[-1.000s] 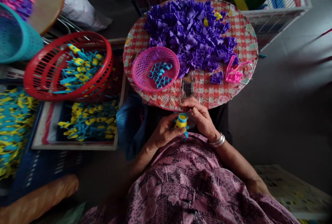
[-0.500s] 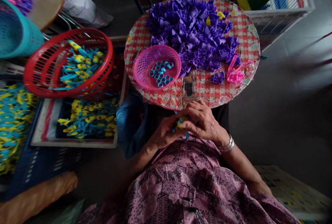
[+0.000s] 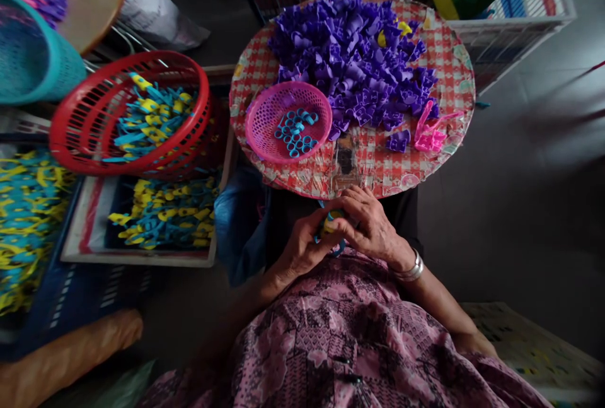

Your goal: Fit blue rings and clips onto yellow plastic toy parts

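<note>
Close to my lap, beside the round table's near edge, both hands are closed around a yellow-and-blue plastic strap piece (image 3: 329, 224), shaped like a toy watch. My left hand (image 3: 306, 241) grips it from the left, and its blue strap end hangs below the fingers. Over its top and right side curl the fingers of my right hand (image 3: 366, 222), hiding much of it. Just beyond, a pink mesh basket (image 3: 255, 119) on the table holds several small blue rings (image 3: 295, 132). Behind that basket lies a big heap of purple plastic pieces (image 3: 350, 58).
The round table (image 3: 307, 181) has a checked cover. A pink strapped piece (image 3: 429, 137) lies at its right. On the left, a red basket (image 3: 61, 134) and a tray (image 3: 142, 256) hold yellow-and-blue strap pieces. A teal basket (image 3: 66, 67) stands farther left; another person's limb (image 3: 94, 345) shows lower left.
The view has shifted slightly, so the surroundings sit a little further right. My hands keep their hold on the strap piece, whose blue strap now curves more visibly below the fingers.
</note>
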{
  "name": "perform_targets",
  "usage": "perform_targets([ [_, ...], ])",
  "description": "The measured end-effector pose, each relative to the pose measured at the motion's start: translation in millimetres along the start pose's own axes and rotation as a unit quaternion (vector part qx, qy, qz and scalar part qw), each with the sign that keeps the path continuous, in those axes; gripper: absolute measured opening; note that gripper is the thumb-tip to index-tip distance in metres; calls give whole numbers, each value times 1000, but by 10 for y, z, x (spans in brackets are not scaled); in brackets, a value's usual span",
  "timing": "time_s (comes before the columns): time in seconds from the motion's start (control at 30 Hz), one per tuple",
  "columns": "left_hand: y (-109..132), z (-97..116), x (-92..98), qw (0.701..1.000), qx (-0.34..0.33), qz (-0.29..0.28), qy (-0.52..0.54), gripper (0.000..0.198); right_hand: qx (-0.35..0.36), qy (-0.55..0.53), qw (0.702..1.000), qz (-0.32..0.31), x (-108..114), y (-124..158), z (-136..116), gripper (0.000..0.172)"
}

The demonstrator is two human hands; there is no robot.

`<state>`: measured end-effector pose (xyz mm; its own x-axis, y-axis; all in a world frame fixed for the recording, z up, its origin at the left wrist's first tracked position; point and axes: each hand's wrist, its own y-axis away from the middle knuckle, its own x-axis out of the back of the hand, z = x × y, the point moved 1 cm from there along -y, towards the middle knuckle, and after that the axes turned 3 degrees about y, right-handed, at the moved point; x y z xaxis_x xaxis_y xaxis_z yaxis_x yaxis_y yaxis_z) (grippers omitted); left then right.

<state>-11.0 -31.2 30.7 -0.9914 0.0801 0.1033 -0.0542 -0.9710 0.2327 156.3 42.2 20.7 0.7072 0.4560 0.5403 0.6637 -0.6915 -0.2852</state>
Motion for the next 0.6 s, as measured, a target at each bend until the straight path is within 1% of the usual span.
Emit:
perform_targets([
  [0.1, -4, -9, -13, 1000, 8, 9, -4, 48, -14, -11, 1000, 12, -18, 36, 2, 64],
  [0.17, -14, -20, 4, 1000, 26, -1, -5, 49, -30, -35, 999, 20, -13, 61, 1, 63],
  [0.23, -31, -28, 42, 999, 41, -22, -1, 50, -62, -103, 993, 18, 0, 80, 9, 58],
  [0.27, -39, -35, 66, 998, 47, -34, 3, 49, -86, -159, 983, 16, 6, 85, 19, 56],
  [0.3, -45, -44, 90, 998, 50, -43, 9, 48, -112, -226, 968, 16, 9, 87, 33, 55],
  [0.37, -50, -75, 131, 997, 52, -49, 30, 46, -163, -353, 921, 29, 4, 77, 74, 55],
  [0.4, -47, -96, 145, 996, 52, -50, 43, 45, -186, -397, 898, 44, -7, 67, 101, 54],
  [0.47, -32, -141, 157, 994, 58, -52, 70, 44, -226, -438, 867, 74, -46, 42, 157, 52],
  [0.6, -11, -185, 149, 992, 65, -58, 90, 44, -278, -466, 834, 104, -173, 17, 236, 51],
])
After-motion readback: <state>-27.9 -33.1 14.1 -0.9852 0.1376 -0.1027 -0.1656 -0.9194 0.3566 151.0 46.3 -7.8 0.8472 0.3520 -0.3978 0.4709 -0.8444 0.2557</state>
